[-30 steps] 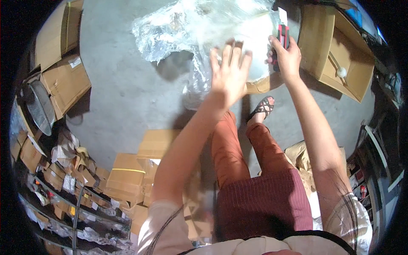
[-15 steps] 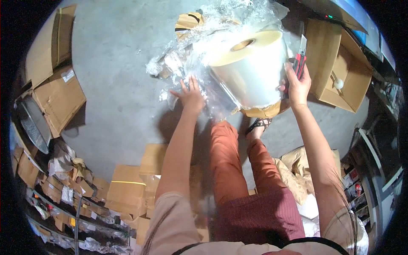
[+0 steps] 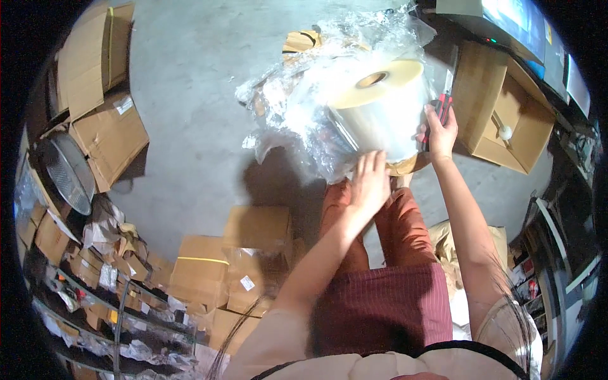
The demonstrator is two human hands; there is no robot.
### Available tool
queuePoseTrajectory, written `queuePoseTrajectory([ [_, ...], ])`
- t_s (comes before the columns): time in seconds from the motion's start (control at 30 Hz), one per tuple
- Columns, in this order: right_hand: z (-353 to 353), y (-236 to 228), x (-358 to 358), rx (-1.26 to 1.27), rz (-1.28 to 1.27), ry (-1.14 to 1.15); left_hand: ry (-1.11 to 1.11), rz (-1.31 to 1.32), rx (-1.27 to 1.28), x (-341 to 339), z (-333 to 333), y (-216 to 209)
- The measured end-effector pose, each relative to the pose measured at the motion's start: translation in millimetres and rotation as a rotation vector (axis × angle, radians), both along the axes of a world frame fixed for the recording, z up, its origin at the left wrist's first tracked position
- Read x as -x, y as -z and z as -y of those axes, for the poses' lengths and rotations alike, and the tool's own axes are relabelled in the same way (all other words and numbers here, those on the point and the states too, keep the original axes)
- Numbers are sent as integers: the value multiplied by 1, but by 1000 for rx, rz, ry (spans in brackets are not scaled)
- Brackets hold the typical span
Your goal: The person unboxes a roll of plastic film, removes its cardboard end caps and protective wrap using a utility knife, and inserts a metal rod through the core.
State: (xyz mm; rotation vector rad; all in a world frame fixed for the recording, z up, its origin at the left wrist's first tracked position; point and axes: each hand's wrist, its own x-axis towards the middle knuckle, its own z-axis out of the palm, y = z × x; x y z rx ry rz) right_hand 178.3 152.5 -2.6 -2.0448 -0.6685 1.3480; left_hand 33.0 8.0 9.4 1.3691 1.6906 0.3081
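"film roll (image 3: 396, 123): where is it, from where you stand?"

"on the grey floor (image 3: 190, 126), right in front of the person, set on end, with its pale yellow round face and hollow brown core facing up."

"start close in, then."

"nearest is a dark red striped cloth (image 3: 392, 304) over the thighs, then rust-coloured trousers (image 3: 411, 228). brown cartons (image 3: 199, 266) are piled on the person's left."

"and the hands?"

"apart from each other. the left hand (image 3: 370, 183) is flat, fingers stretched out side by side, at the roll's lower edge; i cannot tell whether it presses there. the right hand (image 3: 441, 136) is wrapped around a red and black utility knife (image 3: 445, 104), blade out and pointing away from the person, just beside the roll's right side."

"what surrounds the roll?"

"brown wrapping (image 3: 402, 168) at its base, and crumpled clear plastic (image 3: 297, 107), shining, heaped along its left and beyond. to the right, an open cardboard box (image 3: 472, 95) holds a rod with a round white knob (image 3: 505, 133)."

"farther off?"

"tall cartons with raised flaps (image 3: 88, 63) at far left, and a glossy bluish panel (image 3: 516, 25) at upper right."
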Motion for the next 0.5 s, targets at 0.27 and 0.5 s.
queuePoseTrajectory([
  [0.27,-1,-2,-2,22,-139,11,-173,-110,-12,-67,-21,-15],
  [0.5,-3,-13,-37,91,-135,-119,-31,-197,-158,-64,-35,0],
])
